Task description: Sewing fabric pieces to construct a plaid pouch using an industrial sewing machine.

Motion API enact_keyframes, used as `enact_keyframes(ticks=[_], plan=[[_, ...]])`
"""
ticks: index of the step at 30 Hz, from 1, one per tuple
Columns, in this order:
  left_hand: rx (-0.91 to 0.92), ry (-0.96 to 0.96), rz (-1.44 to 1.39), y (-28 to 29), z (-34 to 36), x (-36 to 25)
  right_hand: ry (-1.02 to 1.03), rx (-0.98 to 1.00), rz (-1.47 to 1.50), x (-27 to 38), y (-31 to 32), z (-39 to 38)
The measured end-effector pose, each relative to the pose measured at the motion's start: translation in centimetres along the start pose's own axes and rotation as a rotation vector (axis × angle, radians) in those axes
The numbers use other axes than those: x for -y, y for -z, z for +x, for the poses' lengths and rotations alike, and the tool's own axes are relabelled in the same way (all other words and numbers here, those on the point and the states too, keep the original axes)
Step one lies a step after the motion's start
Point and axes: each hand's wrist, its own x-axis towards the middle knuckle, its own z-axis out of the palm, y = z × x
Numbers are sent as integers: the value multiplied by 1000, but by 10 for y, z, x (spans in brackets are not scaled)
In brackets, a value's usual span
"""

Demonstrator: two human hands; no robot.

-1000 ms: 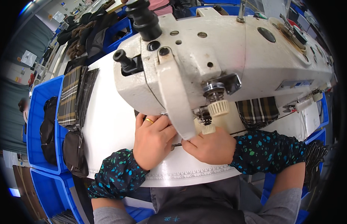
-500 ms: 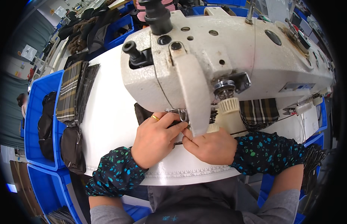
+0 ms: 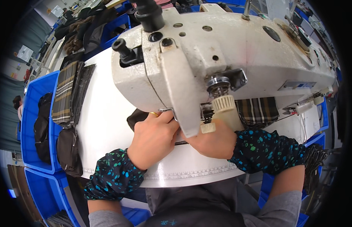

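Note:
A white sewing machine (image 3: 236, 45) spans the view, its head over a white table. Under that head lies a piece of dark fabric (image 3: 136, 118), largely covered by my fingers. My left hand (image 3: 154, 138), with a ring on one finger, is closed on the fabric beside the needle area; its fingertips go behind the machine's pale lever (image 3: 179, 87). Close by on the right, my right hand (image 3: 213, 140) is curled below the tension knobs, fingertips hidden by the lever. A short dark edge (image 3: 181, 143) shows between the hands.
Folded plaid cloth pieces (image 3: 257, 112) lie under the machine arm. A plaid stack (image 3: 68, 94) and a black pouch (image 3: 69, 151) sit along the table's left side, next to blue bins (image 3: 28, 125). A ruler strip (image 3: 191, 174) follows the near table edge.
The whole view has shifted, so the machine appears slightly farther left and higher. Both hands remain at the machine head; the right fingers are now more hidden behind the lever.

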Motion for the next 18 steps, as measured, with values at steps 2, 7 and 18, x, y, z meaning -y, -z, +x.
enact_keyframes(ticks=[2,7,18], plan=[[-6,20,-1,-1,2,-3,7,39,71,-8,-15,-3],[4,39,-40,0,3,-2,3,-84,69,-11,-26,-6],[59,23,-202,4,6,12,4,-97,23,-8,-7,-3]])
